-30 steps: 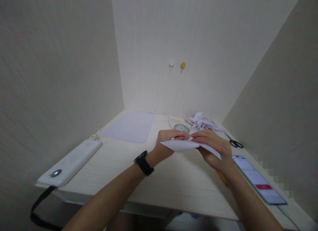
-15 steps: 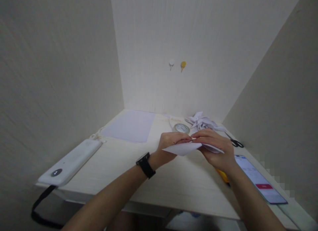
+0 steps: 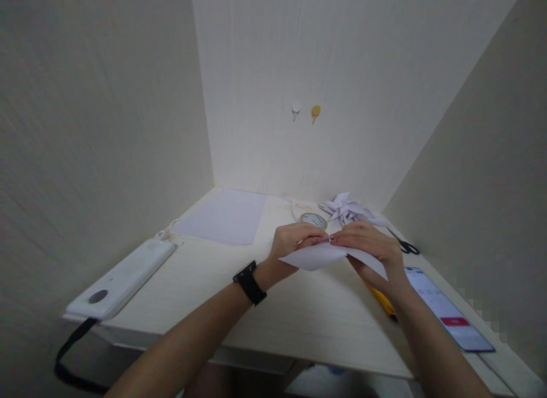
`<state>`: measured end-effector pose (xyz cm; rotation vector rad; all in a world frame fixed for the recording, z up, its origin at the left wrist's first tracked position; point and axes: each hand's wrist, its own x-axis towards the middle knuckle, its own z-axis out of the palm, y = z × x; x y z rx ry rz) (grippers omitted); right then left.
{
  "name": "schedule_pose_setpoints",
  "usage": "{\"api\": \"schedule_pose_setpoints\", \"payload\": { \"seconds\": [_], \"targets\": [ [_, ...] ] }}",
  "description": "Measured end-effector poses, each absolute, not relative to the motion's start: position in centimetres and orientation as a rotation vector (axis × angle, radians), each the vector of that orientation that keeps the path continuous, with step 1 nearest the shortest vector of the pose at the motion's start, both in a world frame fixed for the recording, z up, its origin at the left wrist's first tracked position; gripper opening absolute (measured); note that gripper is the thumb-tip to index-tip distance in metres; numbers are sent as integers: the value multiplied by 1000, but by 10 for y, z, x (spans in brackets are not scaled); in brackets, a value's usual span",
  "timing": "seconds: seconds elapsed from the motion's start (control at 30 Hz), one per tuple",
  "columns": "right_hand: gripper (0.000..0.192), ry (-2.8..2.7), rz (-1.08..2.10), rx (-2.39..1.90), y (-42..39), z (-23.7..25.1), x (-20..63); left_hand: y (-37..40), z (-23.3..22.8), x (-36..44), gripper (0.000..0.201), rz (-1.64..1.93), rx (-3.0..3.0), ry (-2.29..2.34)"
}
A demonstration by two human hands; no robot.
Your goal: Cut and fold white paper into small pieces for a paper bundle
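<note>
A piece of white paper (image 3: pixel 316 258), bent with a crease near its middle, is held above the table between both hands. My left hand (image 3: pixel 294 242), with a black watch (image 3: pixel 250 283) on its wrist, pinches the paper's upper edge from the left. From the right, my right hand (image 3: pixel 371 247) grips the same piece, its fingertips meeting the left ones. A tiny shiny bit shows between the fingertips, too small to name. Just behind the hands lies a roll of clear tape (image 3: pixel 314 220).
Folded white paper shapes (image 3: pixel 348 208) are piled at the back right, near black-handled scissors (image 3: pixel 409 247). A phone (image 3: pixel 448 312) and a yellow object (image 3: pixel 382 301) lie at right. Paper sheets (image 3: pixel 226 215) and a white device (image 3: pixel 123 278) with a black strap are on the left.
The right fingers have shifted a little on the paper, and its right side now slopes down more openly over that hand. The left hand has barely moved.
</note>
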<state>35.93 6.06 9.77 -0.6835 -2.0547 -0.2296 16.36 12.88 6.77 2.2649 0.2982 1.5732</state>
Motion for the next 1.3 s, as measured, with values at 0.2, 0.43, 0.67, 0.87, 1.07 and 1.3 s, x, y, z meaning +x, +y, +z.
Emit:
{"api": "schedule_pose_setpoints", "payload": {
  "seconds": [0.2,0.43,0.67,0.87,1.07,1.3],
  "targets": [
    [24,-2054,-235,-660,62,97,361,129,67,164,26,1523,2311,318],
    [26,-2022,-214,-638,58,99,358,128,69,162,30,1543,2326,318],
    [27,-2004,-208,-701,58,97,360,127,68,161,26,1570,2321,248],
    [22,-1975,-231,-702,57,100,358,124,69,160,21,1544,2326,231],
    [21,-1987,-224,-674,61,99,360,126,67,161,17,1577,2326,183],
    [11,-1840,-209,-913,60,102,357,128,64,162,19,1475,2235,216]
  ]
}}
